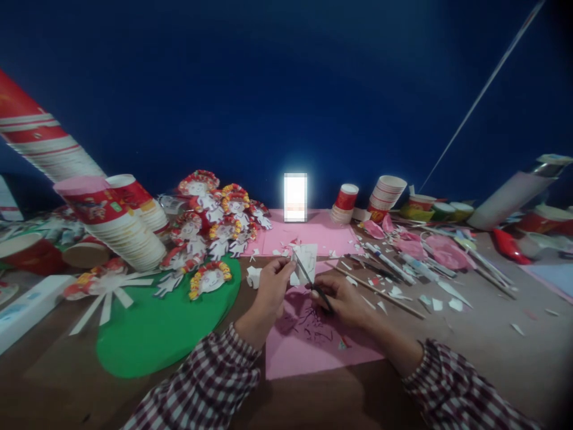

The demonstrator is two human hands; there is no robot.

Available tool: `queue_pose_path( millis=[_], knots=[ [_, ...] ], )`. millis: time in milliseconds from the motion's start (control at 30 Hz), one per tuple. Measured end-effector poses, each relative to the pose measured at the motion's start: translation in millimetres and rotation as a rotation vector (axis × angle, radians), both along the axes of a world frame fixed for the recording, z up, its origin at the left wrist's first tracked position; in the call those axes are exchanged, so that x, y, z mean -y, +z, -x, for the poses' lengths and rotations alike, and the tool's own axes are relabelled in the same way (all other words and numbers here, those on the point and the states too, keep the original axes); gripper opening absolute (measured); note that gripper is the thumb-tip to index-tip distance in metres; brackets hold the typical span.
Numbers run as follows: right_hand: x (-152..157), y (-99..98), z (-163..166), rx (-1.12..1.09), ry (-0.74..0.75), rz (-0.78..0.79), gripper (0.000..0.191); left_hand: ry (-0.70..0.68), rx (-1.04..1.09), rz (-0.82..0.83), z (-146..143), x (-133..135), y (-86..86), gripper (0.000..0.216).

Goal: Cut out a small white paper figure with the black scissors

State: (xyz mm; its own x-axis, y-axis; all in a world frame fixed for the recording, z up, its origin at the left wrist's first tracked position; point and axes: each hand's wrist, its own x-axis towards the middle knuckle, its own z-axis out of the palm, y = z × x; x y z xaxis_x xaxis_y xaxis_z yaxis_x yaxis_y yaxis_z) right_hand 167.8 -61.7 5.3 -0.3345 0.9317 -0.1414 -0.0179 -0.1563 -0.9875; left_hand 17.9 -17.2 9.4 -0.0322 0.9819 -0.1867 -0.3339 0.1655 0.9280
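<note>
- One small white paper piece (308,258) is held up at the middle of the scene, just above the far edge of a pink paper sheet (313,352) that lies flat on the brown table (470,334).
- We see the left hand (274,285) with thumb and fingers pinched together on the left edge of that piece.
- We see the right hand (347,301) curled tight round the handles of the dark thin scissors (313,283), whose blades slant up and left to the paper; we cannot tell how far the blades gape.
- Dark thin snippets (313,325) lie on the pink sheet beneath both hands.
- Left of the hands lies a green round paper sheet (156,334), with red-and-yellow paper dolls (215,230) piled at its far edge.
- Far left, stacks of red-and-white paper cups (119,224) lean over.
- To the right lie wooden sticks and pens (389,266) among white scraps.
- Far middle, a bright white rectangle (295,197) stands against the blue wall (286,89).
</note>
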Motion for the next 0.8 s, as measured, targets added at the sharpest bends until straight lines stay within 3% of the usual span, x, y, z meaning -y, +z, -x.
queue_pose_path(
  millis=[200,367,533,667,800],
  knots=[
    [-3,6.7,-4,0.065,0.037,0.001,0.038,0.040,0.021,0.033,1,-2,-0.8,0.025],
    [-6,12.2,-11,0.187,0.118,-0.097,0.039,0.150,0.127,0.002,7,-9,3.0,0.026],
    [-7,12.9,-13,0.021,0.051,-0.073,0.046,0.237,0.374,0.070,16,-14,17.5,0.028],
    [-10,8.4,-11,0.020,-0.040,-0.044,0.046,0.102,0.394,0.066,15,-10,21.5,0.024],
    [-12,8.4,-9,0.138,0.022,-0.089,0.039,-0.050,0.256,0.049,8,-4,14.0,0.033]
  ],
)
